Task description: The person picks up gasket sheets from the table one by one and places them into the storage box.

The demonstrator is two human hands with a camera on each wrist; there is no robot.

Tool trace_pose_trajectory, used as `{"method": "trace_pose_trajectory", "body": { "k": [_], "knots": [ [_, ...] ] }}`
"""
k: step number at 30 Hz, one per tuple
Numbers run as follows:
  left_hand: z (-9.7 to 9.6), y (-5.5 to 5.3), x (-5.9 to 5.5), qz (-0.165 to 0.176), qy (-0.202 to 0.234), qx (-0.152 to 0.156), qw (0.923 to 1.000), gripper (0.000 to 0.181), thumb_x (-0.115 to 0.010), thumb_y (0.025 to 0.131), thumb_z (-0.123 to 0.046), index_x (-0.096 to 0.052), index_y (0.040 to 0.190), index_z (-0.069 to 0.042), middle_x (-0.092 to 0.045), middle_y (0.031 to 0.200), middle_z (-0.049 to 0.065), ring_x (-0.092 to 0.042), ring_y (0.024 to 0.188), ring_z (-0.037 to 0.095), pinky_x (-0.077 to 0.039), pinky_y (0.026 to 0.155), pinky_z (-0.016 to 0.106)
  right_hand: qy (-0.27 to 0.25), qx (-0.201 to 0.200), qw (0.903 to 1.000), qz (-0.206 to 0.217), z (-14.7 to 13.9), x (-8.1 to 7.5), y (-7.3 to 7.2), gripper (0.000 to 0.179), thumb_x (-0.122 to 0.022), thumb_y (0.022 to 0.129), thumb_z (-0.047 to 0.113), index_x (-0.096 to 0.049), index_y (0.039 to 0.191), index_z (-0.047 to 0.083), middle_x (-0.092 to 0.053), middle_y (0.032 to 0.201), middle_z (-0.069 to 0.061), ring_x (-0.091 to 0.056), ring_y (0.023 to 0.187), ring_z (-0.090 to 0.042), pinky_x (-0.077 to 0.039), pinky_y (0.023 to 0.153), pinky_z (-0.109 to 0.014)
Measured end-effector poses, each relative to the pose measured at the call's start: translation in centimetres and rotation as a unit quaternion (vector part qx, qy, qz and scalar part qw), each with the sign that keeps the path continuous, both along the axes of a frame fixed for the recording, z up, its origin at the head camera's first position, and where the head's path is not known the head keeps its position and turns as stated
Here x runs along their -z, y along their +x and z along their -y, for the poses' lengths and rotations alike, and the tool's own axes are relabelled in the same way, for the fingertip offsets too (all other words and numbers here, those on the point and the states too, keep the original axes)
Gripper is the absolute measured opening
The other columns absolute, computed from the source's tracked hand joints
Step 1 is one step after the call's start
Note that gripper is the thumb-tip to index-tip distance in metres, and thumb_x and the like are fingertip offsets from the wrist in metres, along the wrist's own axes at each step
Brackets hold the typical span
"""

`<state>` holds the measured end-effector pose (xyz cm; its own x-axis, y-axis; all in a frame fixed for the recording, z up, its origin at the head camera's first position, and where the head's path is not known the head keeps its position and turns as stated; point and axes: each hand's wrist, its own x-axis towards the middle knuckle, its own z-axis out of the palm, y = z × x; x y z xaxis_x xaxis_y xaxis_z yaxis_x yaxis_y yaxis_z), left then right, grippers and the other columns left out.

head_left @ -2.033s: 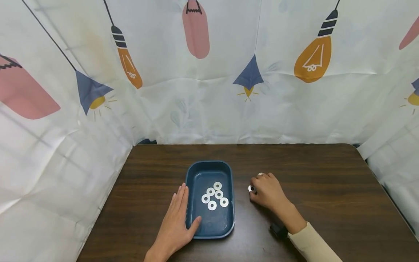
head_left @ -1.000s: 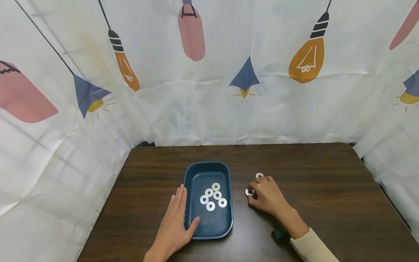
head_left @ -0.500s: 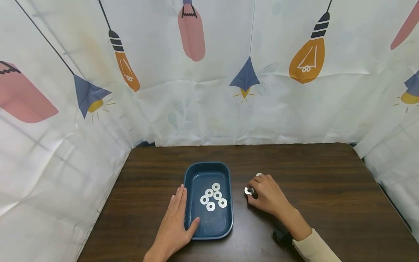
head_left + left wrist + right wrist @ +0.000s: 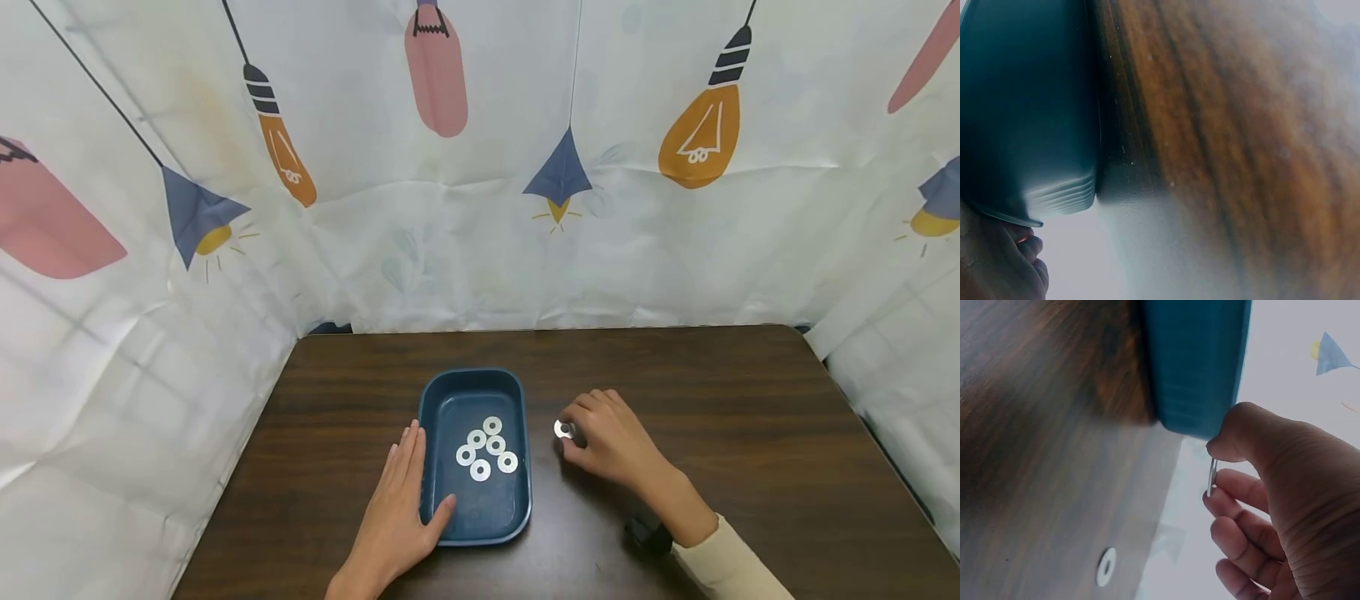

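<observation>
My right hand (image 4: 609,437) pinches a flat metal washer (image 4: 563,429) between thumb and fingers, just right of a blue tray (image 4: 480,523). In the right wrist view the held washer (image 4: 1212,477) shows edge-on, off the table. Another washer (image 4: 1106,567) lies on the table below that hand; in the head view the hand hides it. Several washers (image 4: 480,470) lie flat inside the tray. My left hand (image 4: 397,508) rests along the tray's left side, fingers straight, thumb over the rim. In the left wrist view the tray's outer wall (image 4: 1029,106) fills the left part.
The dark wooden table (image 4: 750,433) extends on both sides of the tray. A black device (image 4: 647,535) sits at my right wrist, by the sleeve. A white curtain (image 4: 480,250) with printed lamps hangs behind and at the sides.
My right hand has lifted the pinched washer and moved slightly left and away from me. The washer beyond it is now covered in the head view. The left hand stays on the tray.
</observation>
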<state>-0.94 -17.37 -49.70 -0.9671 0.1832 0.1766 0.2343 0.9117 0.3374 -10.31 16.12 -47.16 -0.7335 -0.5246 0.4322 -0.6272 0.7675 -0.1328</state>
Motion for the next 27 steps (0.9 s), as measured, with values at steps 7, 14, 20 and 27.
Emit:
{"method": "trace_pose_trajectory", "body": {
  "k": [7,14,20,27],
  "knots": [
    [0.0,0.0,0.0,0.017,0.000,-0.007,0.9998,0.102,-0.075,0.092,-0.045,-0.021,0.169,-0.006,-0.018,0.179,0.011,-0.026,0.165,0.033,0.015,0.128,0.014,-0.008,-0.004,0.9999,0.013,0.2,-1.0,0.2,0.023,-0.087,0.076,0.023,-0.079,0.096,0.015,-0.075,0.092,0.004,-0.064,0.086,-0.016,-0.054,0.083,-0.037],
    [0.0,0.0,0.0,0.027,0.001,-0.012,0.9996,0.103,-0.074,0.092,-0.046,-0.019,0.170,-0.007,-0.015,0.180,0.009,-0.023,0.166,0.032,0.011,0.131,0.019,-0.019,-0.020,0.9995,0.018,0.8,-1.9,0.2,0.023,-0.087,0.077,0.024,-0.079,0.097,0.017,-0.075,0.094,0.005,-0.064,0.088,-0.014,-0.055,0.084,-0.036],
    [-0.1,0.0,0.0,0.029,0.000,-0.011,0.9995,0.102,-0.073,0.092,-0.045,-0.019,0.170,-0.007,-0.015,0.180,0.009,-0.024,0.166,0.032,0.014,0.128,0.015,-0.033,-0.040,0.9983,0.027,1.4,-2.5,0.5,0.021,-0.087,0.078,0.024,-0.079,0.097,0.019,-0.075,0.094,0.007,-0.063,0.088,-0.013,-0.055,0.083,-0.034],
    [-0.1,0.0,-0.2,0.031,0.002,-0.010,0.9995,0.101,-0.074,0.093,-0.045,-0.020,0.169,-0.007,-0.016,0.180,0.010,-0.024,0.165,0.033,0.016,0.126,0.012,-0.033,-0.049,0.9974,0.040,2.0,-3.4,1.2,0.021,-0.086,0.079,0.025,-0.079,0.099,0.019,-0.075,0.095,0.007,-0.064,0.091,-0.013,-0.054,0.084,-0.034]
  ]
}}
